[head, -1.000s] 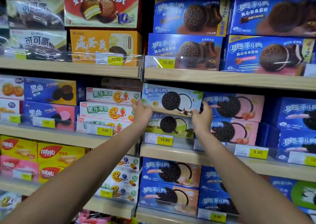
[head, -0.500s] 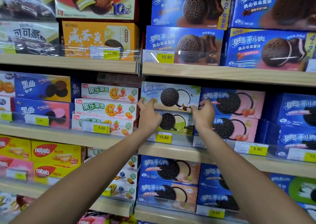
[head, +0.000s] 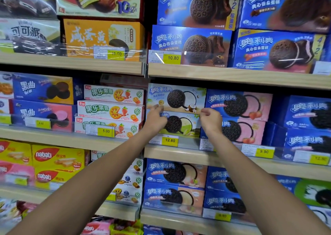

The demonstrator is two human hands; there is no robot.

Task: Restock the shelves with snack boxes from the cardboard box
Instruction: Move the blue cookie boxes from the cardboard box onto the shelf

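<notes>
- Slid off its ends, left hand (head: 155, 118) and right hand (head: 210, 119) now sit at the coconut box's (head: 176, 98) lower corners.
- Left hand loose, fingertips touching; right hand curled, grip unclear.
- Box looks seated at the shelf's (head: 179, 155) front edge.

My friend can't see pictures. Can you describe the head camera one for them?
A left hand and a right hand reach to the bottom corners of a coconut cookie box stacked on a green cookie box on a shelf. More snack boxes surround it.

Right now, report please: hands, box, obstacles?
Left hand, right hand at lower corners of coconut cookie box, grip unclear. Box sits atop green cookie box. No obstruction seen.
</notes>
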